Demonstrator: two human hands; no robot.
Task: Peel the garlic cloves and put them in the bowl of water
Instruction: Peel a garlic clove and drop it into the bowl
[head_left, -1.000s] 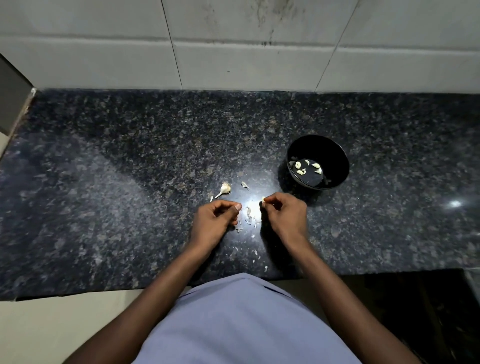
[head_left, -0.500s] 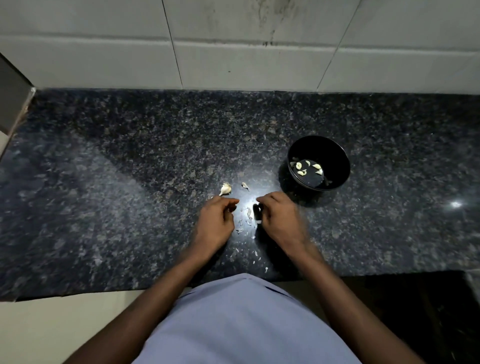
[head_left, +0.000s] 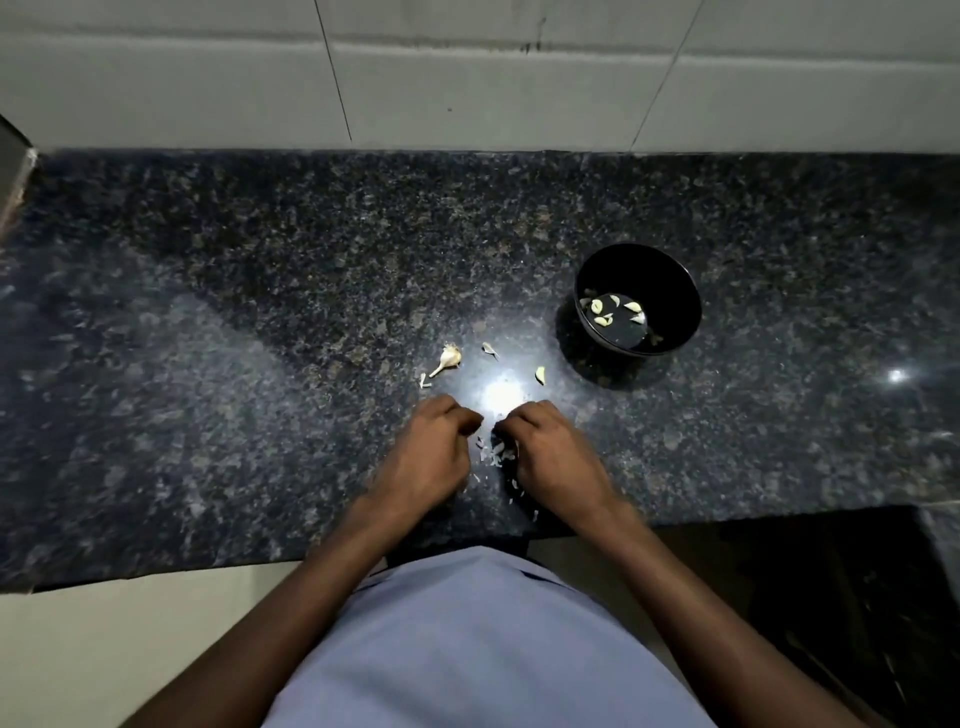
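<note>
A black bowl (head_left: 675, 291) of water stands on the dark granite counter (head_left: 260, 338) at the right, with several peeled cloves (head_left: 602, 312) floating in it. One pale garlic clove (head_left: 540, 375) lies on the counter just left of the bowl. A bare garlic stem with its root end (head_left: 448, 358) lies further left, beside a small scrap of skin (head_left: 488, 349). My left hand (head_left: 431, 457) and my right hand (head_left: 550, 452) rest knuckles-up near the front edge, fingers curled under. Loose skins (head_left: 496, 452) lie between them. I see nothing held in either hand.
A tiled wall (head_left: 467, 93) rises behind the counter. The counter's front edge (head_left: 208, 571) runs just before my body, with a darker lower surface (head_left: 831, 597) at the right. A bright light reflection (head_left: 501, 397) sits ahead of my hands.
Both hands have drawn back toward me and curled over the skins. The clove that was at my right fingertips now lies on the counter beside the bowl.
</note>
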